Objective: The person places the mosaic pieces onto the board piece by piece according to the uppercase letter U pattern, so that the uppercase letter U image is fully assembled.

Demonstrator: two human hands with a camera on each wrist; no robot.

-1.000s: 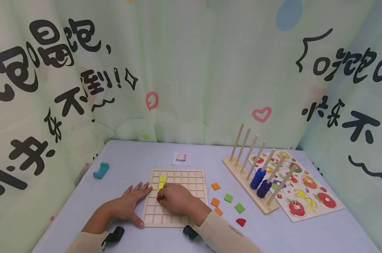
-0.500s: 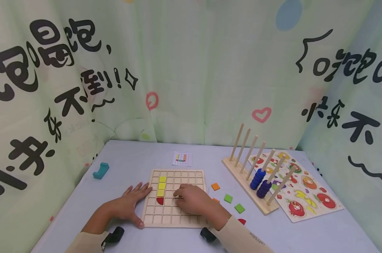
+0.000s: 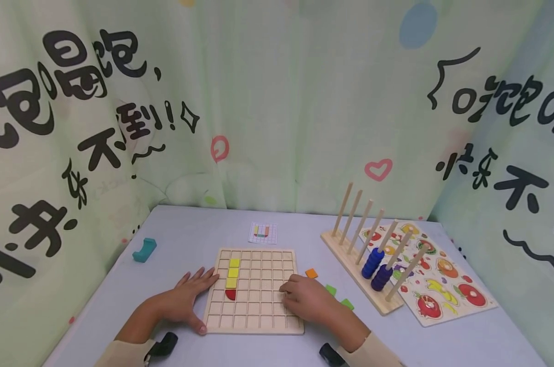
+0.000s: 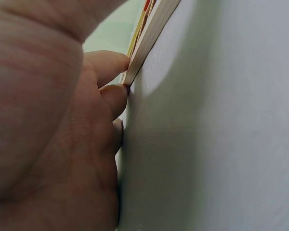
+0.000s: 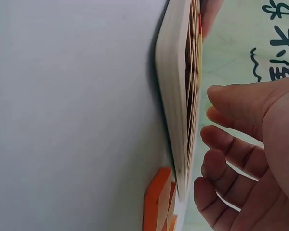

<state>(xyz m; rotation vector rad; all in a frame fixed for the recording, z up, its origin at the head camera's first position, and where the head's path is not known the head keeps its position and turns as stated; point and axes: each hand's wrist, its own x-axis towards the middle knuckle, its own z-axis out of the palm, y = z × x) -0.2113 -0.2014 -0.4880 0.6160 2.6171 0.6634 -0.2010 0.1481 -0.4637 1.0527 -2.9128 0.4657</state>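
Note:
A wooden grid board [image 3: 254, 309] lies on the table. In its left part sit several yellow square tiles [image 3: 232, 272] in a column, with a red rounded tile [image 3: 230, 294] right below them. My left hand [image 3: 178, 303] rests with spread fingers against the board's left edge, fingertips and thumb touching it, as the left wrist view also shows. Over the board's right edge is my right hand [image 3: 311, 299], fingers loosely bent. In the right wrist view a gap shows between its thumb and fingers [image 5: 226, 168], with nothing held. Orange tiles [image 5: 156, 202] lie beside the board below that hand.
An orange tile [image 3: 311, 273] and green tiles [image 3: 348, 304] lie right of the board. Behind it is a small pattern card [image 3: 262, 233]. A peg rack [image 3: 346, 257] with blue rings [image 3: 373, 263] and a fruit puzzle board [image 3: 456, 308] stand right; a teal curved block [image 3: 144, 250] lies left.
My right hand has let go of the red tile, which lies in the grid below the yellow ones, and has moved right across the board to its right edge. My left hand stays put.

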